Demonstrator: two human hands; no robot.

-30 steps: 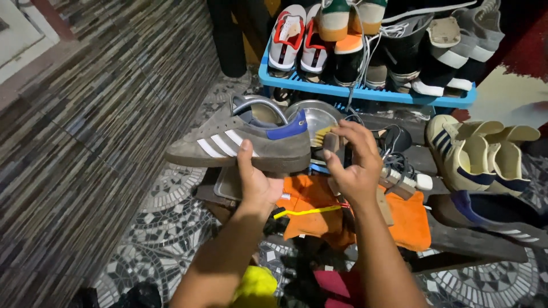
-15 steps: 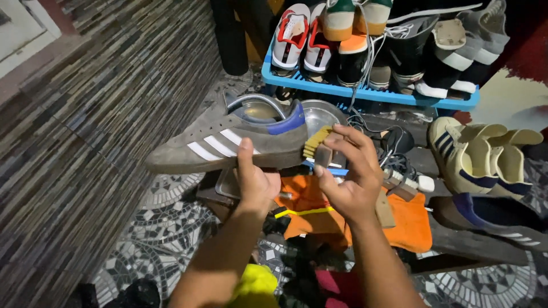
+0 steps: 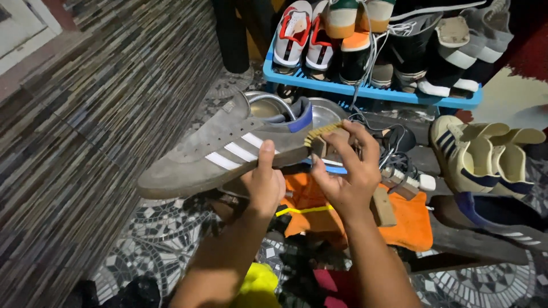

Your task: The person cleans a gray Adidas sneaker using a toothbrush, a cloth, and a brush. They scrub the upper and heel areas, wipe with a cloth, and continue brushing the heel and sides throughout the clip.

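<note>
Holding a grey suede sneaker (image 3: pixel 228 151) in the air above the orange cloth (image 3: pixel 414 222), our left hand (image 3: pixel 265 185) has its fingers clamped under the sole. It shows three white side stripes and a blue heel collar. Our right hand (image 3: pixel 345 171) grips a small brush (image 3: pixel 322 137), bristles touching the heel.

One head-worn camera looks steeply down, close over the person's hands and floor.
</note>
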